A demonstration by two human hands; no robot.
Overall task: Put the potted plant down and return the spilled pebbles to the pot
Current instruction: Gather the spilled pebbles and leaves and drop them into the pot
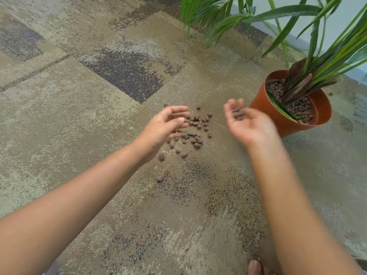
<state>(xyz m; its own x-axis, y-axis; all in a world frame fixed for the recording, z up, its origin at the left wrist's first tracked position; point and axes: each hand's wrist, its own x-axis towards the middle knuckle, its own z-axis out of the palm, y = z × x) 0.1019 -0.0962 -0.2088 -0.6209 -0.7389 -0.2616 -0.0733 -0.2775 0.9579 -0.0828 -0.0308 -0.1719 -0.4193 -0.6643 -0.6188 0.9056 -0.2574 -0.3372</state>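
An orange pot (278,116) with a green leafy plant (325,54) stands upright on the carpet at the right, brown pebbles filling its top. Several spilled brown pebbles (195,132) lie scattered on the carpet between my hands. My right hand (248,124) is cupped palm up just left of the pot and holds a few pebbles on its fingers; it is blurred. My left hand (164,128) hovers over the left side of the spill with fingers apart and curled, nothing seen in it.
Patterned beige and dark carpet (99,135) covers the floor. A pale wall (337,22) runs behind the pot. More green leaves (208,10) hang at the top. A bare toe (254,267) shows at the bottom edge.
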